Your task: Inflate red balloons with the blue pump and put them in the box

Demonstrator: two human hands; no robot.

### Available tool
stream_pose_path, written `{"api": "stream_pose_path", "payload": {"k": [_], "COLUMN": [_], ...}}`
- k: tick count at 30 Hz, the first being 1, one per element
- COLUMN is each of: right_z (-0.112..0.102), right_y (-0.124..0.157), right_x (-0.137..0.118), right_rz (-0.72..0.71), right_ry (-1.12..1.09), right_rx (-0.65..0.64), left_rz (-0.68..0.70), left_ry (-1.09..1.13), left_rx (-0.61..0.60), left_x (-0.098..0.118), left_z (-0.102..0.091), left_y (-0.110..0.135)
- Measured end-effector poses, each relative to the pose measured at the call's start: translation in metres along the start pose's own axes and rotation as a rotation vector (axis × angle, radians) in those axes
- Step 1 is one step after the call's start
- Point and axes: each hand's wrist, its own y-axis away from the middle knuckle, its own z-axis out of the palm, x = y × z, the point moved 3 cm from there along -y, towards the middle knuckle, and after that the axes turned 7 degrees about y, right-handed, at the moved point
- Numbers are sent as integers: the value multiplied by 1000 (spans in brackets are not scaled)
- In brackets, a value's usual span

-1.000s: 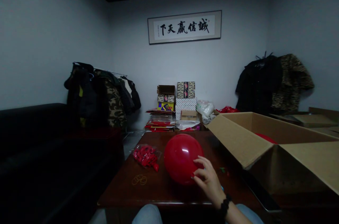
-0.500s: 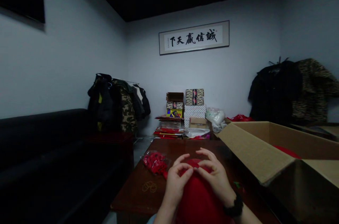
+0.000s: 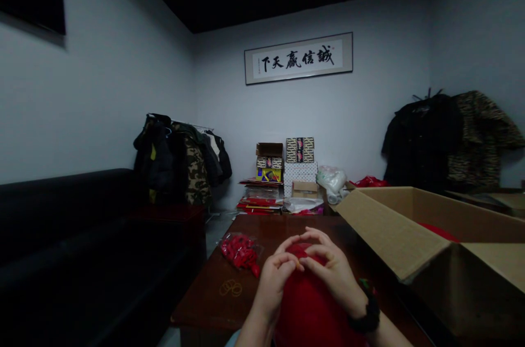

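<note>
Red balloon (image 3: 314,309): had come from the middle of the tabletop (image 3: 221,311) to over its near edge.
Grip: left hand (image 3: 274,276) and right hand (image 3: 338,278) both pinched its top.
Air: blowing up looked done.
Knot: none showed, so that part seemed left.
Bands (image 3: 231,288): lay loose toward the near left corner.
Look: big, round, dark red.

To your right, the open carton (image 3: 394,235) blocks a sideways pass, its flap slanting toward your right hand (image 3: 337,275). The red balloon (image 3: 315,309) fills the space between it and your left hand (image 3: 278,275). You have room above the flat rubber bands (image 3: 231,288) and along the far worktop (image 3: 283,227), between bagged balloons (image 3: 238,250) and carton.
</note>
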Motion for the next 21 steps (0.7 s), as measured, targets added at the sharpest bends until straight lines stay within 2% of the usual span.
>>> {"api": "stream_pose_path", "payload": {"k": [5, 9, 14, 16, 21], "right_z": [-4, -9, -10, -8, 1], "right_y": [3, 2, 3, 6, 12], "right_x": [-12, -17, -19, -22, -29], "right_rz": [-114, -224, -284, -297, -283], "right_ry": [90, 190, 294, 304, 287], "right_rx": [-59, -7, 63, 76, 61], "left_rz": [-20, -6, 71, 129, 255], "left_ry": [-26, -91, -139, -85, -47], "left_rx": [-39, -84, -163, -115, 147], "left_x": [-1, 7, 16, 15, 1], "left_z": [-1, 4, 6, 5, 4], "left_y": [0, -1, 2, 3, 2]}}
